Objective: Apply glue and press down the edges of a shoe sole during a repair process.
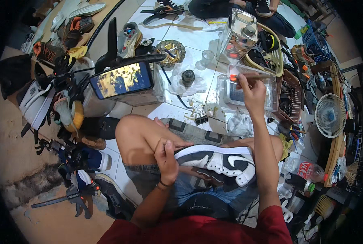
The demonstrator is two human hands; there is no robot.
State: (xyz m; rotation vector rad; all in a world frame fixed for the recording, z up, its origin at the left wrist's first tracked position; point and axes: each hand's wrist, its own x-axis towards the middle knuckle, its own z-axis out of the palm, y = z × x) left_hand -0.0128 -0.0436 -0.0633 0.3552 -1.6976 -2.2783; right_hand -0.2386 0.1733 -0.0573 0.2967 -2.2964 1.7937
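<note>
A black-and-white sneaker [216, 163] lies on its side across my lap, its white sole edge turned away from me. My left hand [166, 160] is closed at the toe end of the sneaker, with the thumb up. My right hand [254, 92] reaches out over a clear plastic container [246, 106]. Its fingers are pinched on a slim brownish stick-like thing with an orange end [233, 77]; the exact kind is not clear. Liquid or residue inside the container is hard to make out.
A phone [122, 80] leans on a black clamp at the left. Beyond are a small dark bottle [187, 77], an ashtray [171, 53] and a metal can [238, 34]. Shoes pile up at left; baskets [289, 91] and a fan [330, 115] stand right. Another person sits at the far side.
</note>
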